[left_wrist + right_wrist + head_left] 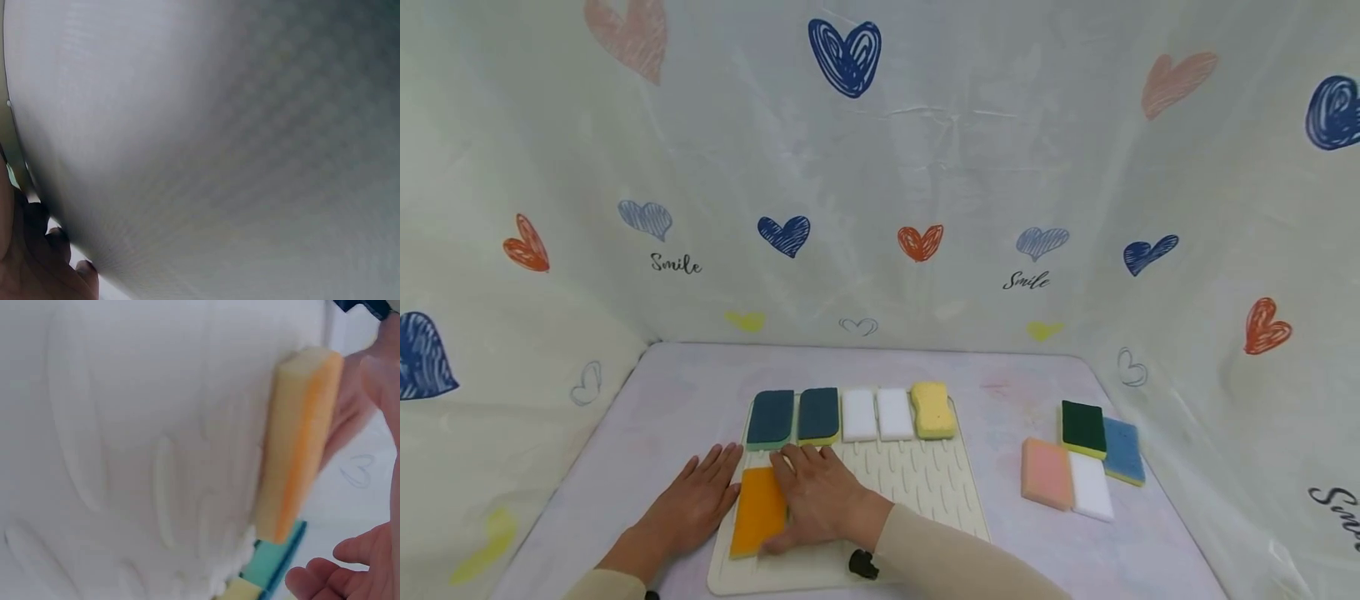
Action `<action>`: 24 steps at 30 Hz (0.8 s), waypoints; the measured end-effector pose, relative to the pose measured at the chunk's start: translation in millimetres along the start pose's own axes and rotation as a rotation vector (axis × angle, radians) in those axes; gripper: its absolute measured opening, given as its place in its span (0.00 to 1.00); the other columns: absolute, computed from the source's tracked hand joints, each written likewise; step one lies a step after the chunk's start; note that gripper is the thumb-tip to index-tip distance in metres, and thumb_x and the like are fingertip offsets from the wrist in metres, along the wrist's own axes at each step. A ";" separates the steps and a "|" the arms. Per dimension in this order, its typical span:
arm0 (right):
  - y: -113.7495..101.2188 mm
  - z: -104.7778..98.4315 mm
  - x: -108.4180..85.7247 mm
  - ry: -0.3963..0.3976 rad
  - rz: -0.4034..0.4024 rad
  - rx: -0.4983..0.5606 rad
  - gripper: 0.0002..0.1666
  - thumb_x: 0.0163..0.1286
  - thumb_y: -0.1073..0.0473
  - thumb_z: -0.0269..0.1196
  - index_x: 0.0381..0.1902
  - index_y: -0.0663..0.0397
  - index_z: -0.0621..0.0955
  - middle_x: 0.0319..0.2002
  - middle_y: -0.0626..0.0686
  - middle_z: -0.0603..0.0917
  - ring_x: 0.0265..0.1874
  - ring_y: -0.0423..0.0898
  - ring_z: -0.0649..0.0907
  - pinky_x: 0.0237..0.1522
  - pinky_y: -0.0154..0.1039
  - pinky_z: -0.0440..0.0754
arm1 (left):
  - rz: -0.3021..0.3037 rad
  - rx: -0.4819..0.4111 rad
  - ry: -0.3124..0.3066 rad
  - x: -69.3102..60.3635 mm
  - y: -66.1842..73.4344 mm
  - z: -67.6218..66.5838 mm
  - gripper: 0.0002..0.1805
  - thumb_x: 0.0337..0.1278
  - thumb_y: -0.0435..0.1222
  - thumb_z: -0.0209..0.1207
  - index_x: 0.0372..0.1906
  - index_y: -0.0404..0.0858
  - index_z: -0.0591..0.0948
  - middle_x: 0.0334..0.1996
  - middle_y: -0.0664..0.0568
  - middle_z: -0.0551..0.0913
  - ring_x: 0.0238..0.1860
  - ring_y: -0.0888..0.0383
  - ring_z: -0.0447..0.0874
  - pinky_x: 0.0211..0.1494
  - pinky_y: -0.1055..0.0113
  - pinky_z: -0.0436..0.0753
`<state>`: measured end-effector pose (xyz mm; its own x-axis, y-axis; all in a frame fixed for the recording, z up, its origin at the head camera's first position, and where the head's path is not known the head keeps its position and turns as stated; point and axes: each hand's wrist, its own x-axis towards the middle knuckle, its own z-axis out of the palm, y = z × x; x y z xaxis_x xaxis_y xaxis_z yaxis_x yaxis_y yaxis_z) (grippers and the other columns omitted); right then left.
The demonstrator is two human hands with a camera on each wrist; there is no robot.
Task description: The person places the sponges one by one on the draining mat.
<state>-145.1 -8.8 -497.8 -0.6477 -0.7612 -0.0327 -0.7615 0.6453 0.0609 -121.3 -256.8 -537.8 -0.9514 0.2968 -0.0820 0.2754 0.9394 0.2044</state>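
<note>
An orange-topped sponge lies on the left part of a cream ridged mat; its pale yellow side faces the right wrist view. Over its right edge is my right hand, fingers spread toward the back row and thumb near the sponge's front corner. In the right wrist view these fingers look apart from the sponge. My left hand lies with straight fingers at the mat's left edge, close beside the sponge. The left wrist view is mostly a blurred grey surface, with the left fingers at its lower left.
Along the mat's back edge sit two dark blue-topped sponges, two white sponges and a yellow sponge. At the table's right are a pink sponge, a dark green one, a blue one and a white one.
</note>
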 end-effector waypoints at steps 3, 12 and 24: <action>4.9 -8.6 -7.1 0.038 -0.007 0.005 0.70 0.59 0.08 0.51 0.84 0.48 0.61 0.78 0.49 0.69 0.72 0.45 0.74 0.70 0.44 0.76 | -0.008 0.004 -0.013 -0.9 1.7 -0.4 0.37 0.82 0.49 0.52 0.81 0.30 0.62 0.80 0.37 0.65 0.80 0.33 0.61 0.79 0.30 0.60; 47.9 -15.1 -40.2 0.185 0.007 -0.003 0.60 0.69 0.19 0.58 0.82 0.54 0.64 0.75 0.54 0.71 0.71 0.50 0.74 0.67 0.46 0.77 | -0.049 0.001 -0.053 0.5 1.9 -0.5 0.39 0.82 0.51 0.51 0.83 0.31 0.58 0.81 0.36 0.62 0.81 0.33 0.57 0.80 0.30 0.56; 142.3 -18.2 -113.4 0.280 0.147 -0.142 0.58 0.63 0.26 0.71 0.75 0.63 0.71 0.69 0.60 0.77 0.68 0.58 0.78 0.69 0.56 0.76 | -0.068 -0.017 -0.070 0.7 5.4 -2.9 0.40 0.81 0.51 0.51 0.83 0.31 0.57 0.81 0.35 0.61 0.82 0.33 0.56 0.80 0.30 0.54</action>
<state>-179.6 168.2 -467.3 -0.7028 -0.6618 0.2609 -0.6369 0.7488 0.1836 -120.9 -252.0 -534.0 -0.9557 0.2440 -0.1646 0.2072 0.9549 0.2126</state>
